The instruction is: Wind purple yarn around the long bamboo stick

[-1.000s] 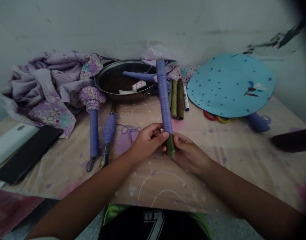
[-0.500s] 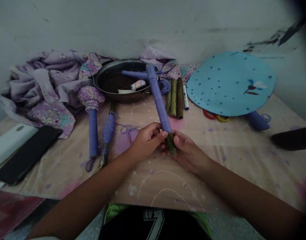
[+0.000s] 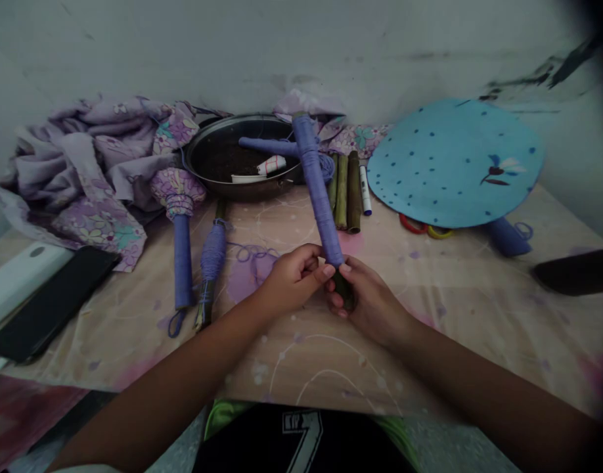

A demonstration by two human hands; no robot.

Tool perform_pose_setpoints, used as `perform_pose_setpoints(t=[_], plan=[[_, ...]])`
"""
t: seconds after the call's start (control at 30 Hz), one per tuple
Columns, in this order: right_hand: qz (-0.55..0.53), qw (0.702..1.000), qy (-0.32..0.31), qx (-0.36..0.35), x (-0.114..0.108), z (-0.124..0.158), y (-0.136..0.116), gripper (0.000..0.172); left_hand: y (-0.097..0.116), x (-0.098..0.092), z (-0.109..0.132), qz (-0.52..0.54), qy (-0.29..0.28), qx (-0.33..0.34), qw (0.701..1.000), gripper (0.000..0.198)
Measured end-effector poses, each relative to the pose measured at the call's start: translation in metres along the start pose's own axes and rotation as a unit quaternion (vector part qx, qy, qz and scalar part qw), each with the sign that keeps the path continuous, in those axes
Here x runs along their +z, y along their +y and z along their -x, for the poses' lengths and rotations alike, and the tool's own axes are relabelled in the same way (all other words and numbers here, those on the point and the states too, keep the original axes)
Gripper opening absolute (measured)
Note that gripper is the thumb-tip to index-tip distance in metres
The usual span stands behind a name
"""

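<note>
- Head view: a purple-thread-wrapped bamboo stick (image 3: 315, 190) is held up off the bench, tilted, its upper end reaching toward the far side and its bare green lower end (image 3: 344, 291) near the person's fingers.
- The left hand (image 3: 294, 279) is curled closed around the stick just above the green end, and the right hand (image 3: 370, 302) is closed around that end, mostly hiding it. The two hands almost touch.
- From this view, the stick's upper part crosses in front of a dark metal pan (image 3: 232, 192) and a ball of purple yarn (image 3: 326, 167).
- The pan holds dark granular material (image 3: 223, 161), a shorter purple-wrapped stick (image 3: 265, 146), a small white-and-red roll (image 3: 272, 164) and a white strip (image 3: 247, 178).
- Just right of the held stick lie green bamboo pieces (image 3: 341, 194), a darker bamboo piece (image 3: 353, 194) and a white marker (image 3: 365, 190).
- Left of the hands, on the patterned bench (image 3: 134, 335), lie a partly wrapped stick (image 3: 213, 259) and a purple handle with a floral cloth head (image 3: 180, 226).
- Farther left are a black phone (image 3: 52, 302), a white box (image 3: 20, 282) and crumpled floral cloth (image 3: 85, 177).
- To the right are a blue dotted disc (image 3: 454, 161), red and yellow rings (image 3: 417, 228) and a short purple piece (image 3: 507, 238).
</note>
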State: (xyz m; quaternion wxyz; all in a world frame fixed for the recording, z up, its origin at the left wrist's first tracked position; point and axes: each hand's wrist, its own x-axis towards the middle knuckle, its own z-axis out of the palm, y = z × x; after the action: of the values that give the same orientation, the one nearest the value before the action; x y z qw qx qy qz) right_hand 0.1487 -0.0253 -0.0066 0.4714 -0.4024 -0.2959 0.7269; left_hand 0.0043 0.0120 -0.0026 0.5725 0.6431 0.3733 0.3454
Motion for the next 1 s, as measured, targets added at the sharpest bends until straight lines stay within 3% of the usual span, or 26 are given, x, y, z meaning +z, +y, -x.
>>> perform_pose_setpoints(t=[0.17,0.3,0.4,0.57,0.67,1.0], plan=[[-0.014,1.0,0.01,0.014,0.0,0.001,-0.003,0.015,0.002,0.002,-0.002,0.069,-0.017,-0.03,0.997,0.032],[-0.031,0.997,-0.057,0.038,-0.006,-0.003,-0.002,0.02,0.005,0.004,-0.001,0.163,-0.062,-0.055,0.983,0.031],[-0.036,0.994,-0.092,0.04,-0.007,-0.005,-0.001,0.024,0.005,0.005,0.001,0.194,-0.062,-0.057,0.977,0.031],[-0.039,0.999,-0.027,0.013,-0.004,-0.004,-0.001,0.022,0.001,0.003,-0.001,0.099,0.027,-0.022,0.995,0.031],[-0.043,0.998,-0.035,-0.003,-0.005,-0.004,-0.001,0.023,0.0,-0.002,-0.003,0.004,0.084,0.008,0.996,0.031],[-0.069,0.992,-0.102,0.016,-0.012,-0.007,0.001,0.023,-0.001,-0.004,-0.003,0.037,0.036,0.0,0.999,0.037]])
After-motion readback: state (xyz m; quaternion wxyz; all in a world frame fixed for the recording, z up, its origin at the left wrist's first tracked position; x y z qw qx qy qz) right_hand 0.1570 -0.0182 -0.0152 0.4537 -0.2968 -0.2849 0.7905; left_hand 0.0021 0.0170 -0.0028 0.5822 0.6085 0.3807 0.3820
